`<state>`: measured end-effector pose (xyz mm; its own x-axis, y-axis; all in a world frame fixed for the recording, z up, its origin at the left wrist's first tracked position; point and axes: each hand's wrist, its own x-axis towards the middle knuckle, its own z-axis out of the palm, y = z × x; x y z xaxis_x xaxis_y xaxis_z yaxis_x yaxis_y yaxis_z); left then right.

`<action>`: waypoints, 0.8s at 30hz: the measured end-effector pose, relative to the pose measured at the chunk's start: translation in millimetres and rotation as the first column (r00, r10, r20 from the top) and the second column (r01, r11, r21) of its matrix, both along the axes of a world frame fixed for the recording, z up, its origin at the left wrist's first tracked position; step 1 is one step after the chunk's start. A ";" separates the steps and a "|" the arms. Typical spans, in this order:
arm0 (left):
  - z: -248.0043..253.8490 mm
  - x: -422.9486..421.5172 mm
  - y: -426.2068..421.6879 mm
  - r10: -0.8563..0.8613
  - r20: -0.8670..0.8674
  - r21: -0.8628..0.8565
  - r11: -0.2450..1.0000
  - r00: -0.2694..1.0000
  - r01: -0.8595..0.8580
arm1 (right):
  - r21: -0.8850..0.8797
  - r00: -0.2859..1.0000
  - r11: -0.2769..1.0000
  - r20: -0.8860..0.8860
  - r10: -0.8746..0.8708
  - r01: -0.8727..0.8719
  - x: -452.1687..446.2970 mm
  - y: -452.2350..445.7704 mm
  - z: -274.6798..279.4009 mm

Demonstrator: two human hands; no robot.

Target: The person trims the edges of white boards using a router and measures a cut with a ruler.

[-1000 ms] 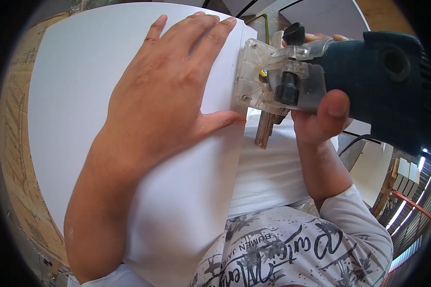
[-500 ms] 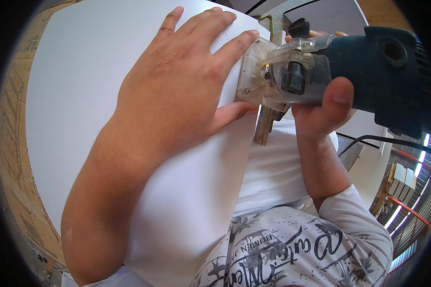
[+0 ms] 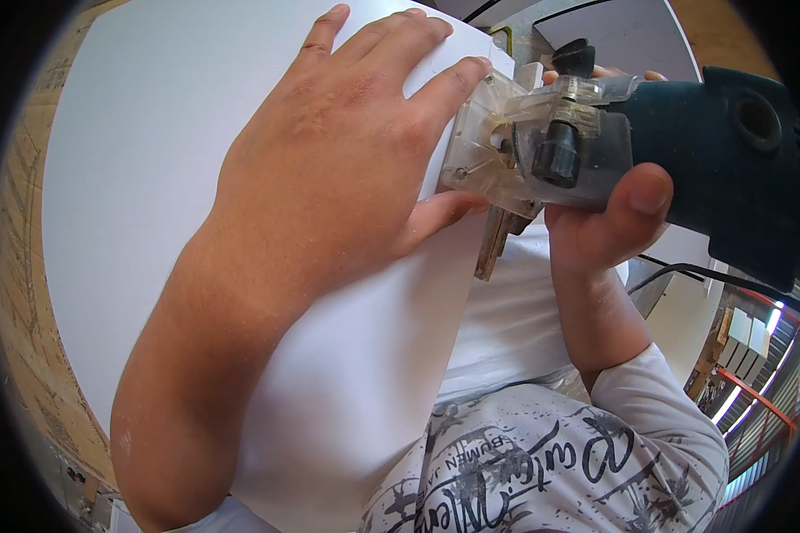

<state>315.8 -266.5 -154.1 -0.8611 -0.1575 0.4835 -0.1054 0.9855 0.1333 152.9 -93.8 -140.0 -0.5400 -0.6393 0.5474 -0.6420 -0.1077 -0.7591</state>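
My right hand [image 3: 609, 218] grips the power tool [image 3: 684, 133]. It lies sideways at the white board's [image 3: 133, 160] edge, clear base [image 3: 471, 147] pointing left. My open left hand [image 3: 329, 160] presses the board, touching the base. A black cord [image 3: 684, 268] runs near.

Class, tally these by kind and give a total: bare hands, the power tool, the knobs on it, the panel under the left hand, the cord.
Bare left hand and right hand: 2
Dark teal power tool: 1
Black plastic knobs, upper knob and lower knob: 2
Large flat white panel: 1
Black cord: 1
Total: 7
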 end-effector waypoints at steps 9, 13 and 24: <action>-16.4 -11.5 -5.5 -0.031 -0.075 0.029 0.999 0.997 0.033 | 0.001 0.997 0.998 0.034 0.068 -0.068 5.6 -7.9 12.5; -5.3 -10.0 -1.7 -0.027 -0.051 0.071 0.997 0.998 0.030 | -0.021 0.993 0.994 0.049 0.106 -0.105 5.0 -6.3 11.2; 27.2 3.5 0.5 -0.099 0.184 0.059 0.994 0.978 0.090 | -0.302 0.810 0.823 0.205 0.549 -0.481 -15.1 -9.9 5.5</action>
